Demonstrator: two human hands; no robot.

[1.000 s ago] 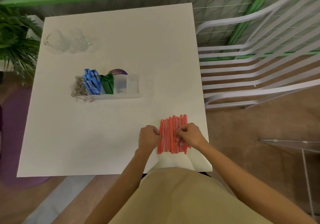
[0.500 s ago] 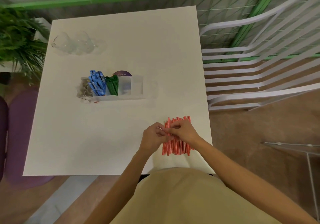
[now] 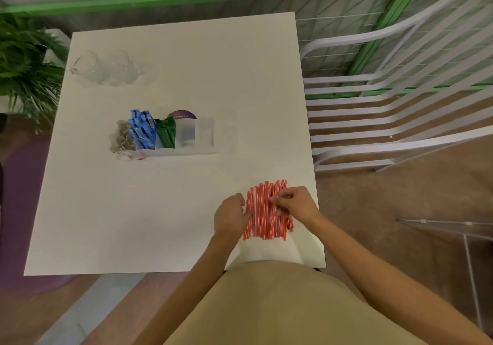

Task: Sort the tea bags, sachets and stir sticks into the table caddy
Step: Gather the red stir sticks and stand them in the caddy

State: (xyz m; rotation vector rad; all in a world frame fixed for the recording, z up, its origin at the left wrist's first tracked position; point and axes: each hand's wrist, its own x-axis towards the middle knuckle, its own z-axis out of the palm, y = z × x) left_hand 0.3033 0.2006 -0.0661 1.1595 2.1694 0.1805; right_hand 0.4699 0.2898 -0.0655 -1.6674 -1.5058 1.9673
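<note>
A flat row of red-and-white stir sticks [image 3: 262, 211] lies near the front right corner of the white table [image 3: 170, 211]. My right hand [image 3: 294, 203] rests on the sticks and pinches a few of them, which tilt across the row. My left hand [image 3: 230, 216] sits at the row's left edge, fingers curled against the outermost sticks. The clear table caddy [image 3: 205, 136] stands mid-table, holding tea bags [image 3: 121, 139] at its left end, then blue sachets [image 3: 142, 131], green sachets [image 3: 166, 135] and a purple-topped item [image 3: 182, 115]; its right compartment looks empty.
Two clear glasses [image 3: 106, 68] stand at the table's far left corner. A green plant [image 3: 24, 67] is beyond the left edge. A white slatted chair [image 3: 394, 109] stands right of the table, and a clear stand [image 3: 453, 227] sits on the floor at right.
My hands came together over the sticks' left side, then parted; my right hand now pinches a few sticks lifted askew, and my left hand is back at the left edge.
</note>
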